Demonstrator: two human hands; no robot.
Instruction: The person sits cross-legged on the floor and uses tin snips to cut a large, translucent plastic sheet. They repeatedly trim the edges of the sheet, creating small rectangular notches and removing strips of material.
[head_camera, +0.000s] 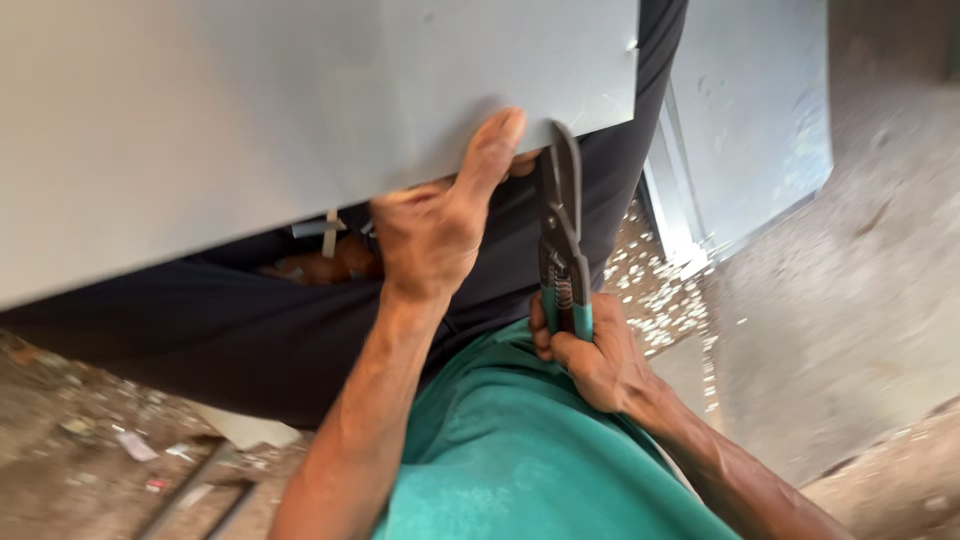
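Nearest the camera: a teal shirt (510, 440) fills the lower middle, with both bare forearms reaching up and away from it.
Right hand (590, 355): clenched around the teal handles of the metal snips (562, 235), low on the tool, just above the shirt.
Snips: held nearly upright, dark blades pointing up; the tips meet the lower edge of the grey metal sheet (300, 110), right beside the left thumb.
Left hand (435, 225): pressed against the sheet's lower edge, thumb stretched up over the face of the sheet, other fingers tucked behind it and out of sight; the grip pinches the sheet's edge.
Sheet: large, flat, pale grey, lying across dark trousers (230, 330) and covering the upper left of the view; a small notch shows at its right edge.
Ground at left: dirt floor (70, 440) with scattered scraps and a thin bar lying on it.
Further off at right: small shiny metal chips (660, 290) strewn on the concrete, and beyond them another grey panel (750, 110) standing tilted.
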